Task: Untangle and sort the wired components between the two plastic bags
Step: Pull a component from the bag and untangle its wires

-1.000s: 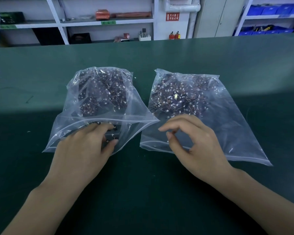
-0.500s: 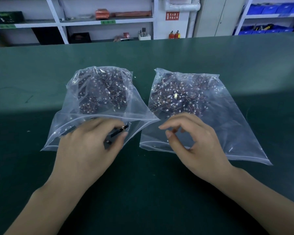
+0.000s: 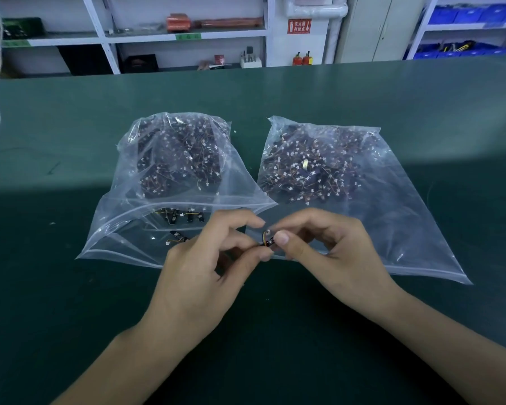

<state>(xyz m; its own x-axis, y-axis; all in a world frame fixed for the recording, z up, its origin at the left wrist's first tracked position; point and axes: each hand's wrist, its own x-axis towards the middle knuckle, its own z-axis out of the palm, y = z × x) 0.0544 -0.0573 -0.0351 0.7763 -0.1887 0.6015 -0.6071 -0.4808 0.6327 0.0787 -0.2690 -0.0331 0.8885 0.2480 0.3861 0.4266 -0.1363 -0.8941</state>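
Your left hand [image 3: 200, 276] and right hand [image 3: 333, 252] meet above the green desk [image 3: 70, 302], fingertips together. Both pinch one small black part [image 3: 268, 240] with short coloured wires: the left thumb and fingers close on its left end, the right thumb and forefinger on its right end. The remaining fingers of each hand are curled loosely. The part is lifted clear of the desk, over the gap between the two bag mouths.

Directly beyond your left hand lies the left bag [image 3: 146, 229], clear plastic, its open mouth facing you. A few loose parts [image 3: 181, 217] sit just inside that mouth, near the left fingertips. A dense tangled pile [image 3: 181, 159] fills the far end of this bag.

Beyond and to the right of your right hand lies the right bag [image 3: 406, 229], also clear plastic, flat on the desk. Its tangled pile [image 3: 313, 171] of dark parts with white plugs sits at the far left portion; the near portion under your right hand shows only plastic.

The two bags lie side by side, edges touching or overlapping near your fingertips; which one cannot be told.
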